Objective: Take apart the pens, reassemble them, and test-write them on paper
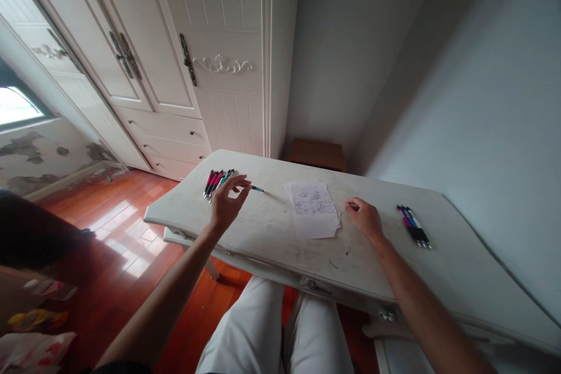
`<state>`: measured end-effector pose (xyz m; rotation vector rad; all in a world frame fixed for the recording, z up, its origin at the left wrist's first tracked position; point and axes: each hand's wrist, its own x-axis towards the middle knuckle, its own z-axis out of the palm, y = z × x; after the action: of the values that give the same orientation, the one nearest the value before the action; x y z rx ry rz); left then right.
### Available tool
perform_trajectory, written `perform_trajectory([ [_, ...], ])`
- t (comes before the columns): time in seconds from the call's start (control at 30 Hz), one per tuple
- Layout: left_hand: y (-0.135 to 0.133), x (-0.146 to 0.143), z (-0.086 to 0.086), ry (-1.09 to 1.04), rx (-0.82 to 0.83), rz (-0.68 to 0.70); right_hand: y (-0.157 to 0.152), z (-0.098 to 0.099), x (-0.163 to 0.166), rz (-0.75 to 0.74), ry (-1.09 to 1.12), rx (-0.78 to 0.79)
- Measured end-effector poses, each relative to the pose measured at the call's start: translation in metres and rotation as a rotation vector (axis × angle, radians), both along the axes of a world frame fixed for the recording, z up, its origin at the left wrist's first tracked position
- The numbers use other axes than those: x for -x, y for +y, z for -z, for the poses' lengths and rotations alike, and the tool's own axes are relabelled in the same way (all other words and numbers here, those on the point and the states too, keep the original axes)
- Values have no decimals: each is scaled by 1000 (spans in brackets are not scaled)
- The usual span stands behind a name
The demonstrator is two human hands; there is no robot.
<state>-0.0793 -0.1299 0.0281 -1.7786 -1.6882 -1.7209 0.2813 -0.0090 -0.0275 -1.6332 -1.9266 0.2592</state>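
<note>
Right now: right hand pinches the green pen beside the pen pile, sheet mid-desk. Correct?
No. The left hand pinches the green pen beside the pen pile, not the right; the right hand rests curled on the desk by the sheet. The sheet is mid-desk, as you said. The head view shows it.

Paper [313, 209] between left pens [217, 181], right pens [414, 225]

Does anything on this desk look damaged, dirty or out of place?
Yes. The white paper sheet with line drawings has a ragged, torn-looking lower right edge. The white desk top around it is smudged grey. One thin green pen is out of the red-and-green pen bunch, pinched in the left hand.
</note>
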Motion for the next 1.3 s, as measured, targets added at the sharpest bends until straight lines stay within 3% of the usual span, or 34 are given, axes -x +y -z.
perform_trajectory([
  [0.2, 23, -33, -7, -185, 29, 218, 1, 1, 1, -16, 22, -6],
  [0.4, 46, -55, -9, -154, 100, 369, -1, -3, 2, -15, 14, 21],
  [0.7, 71, -68, 1, -137, 66, 361, -1, -4, 2, 2, 5, 57],
  [0.83, 81, -78, -8, -223, 47, 371, -1, -4, 2, -3, 7, 68],
  [1.0, 97, -100, -19, -312, 91, 515, -5, -9, 6, -24, 68, -5],
  [1.17, 109, -119, -19, -276, 132, 608, -8, -21, 23, -281, 264, -106],
  [1.3, 112, -129, -15, -301, 160, 684, -4, -34, 48, -460, 408, -25],
])
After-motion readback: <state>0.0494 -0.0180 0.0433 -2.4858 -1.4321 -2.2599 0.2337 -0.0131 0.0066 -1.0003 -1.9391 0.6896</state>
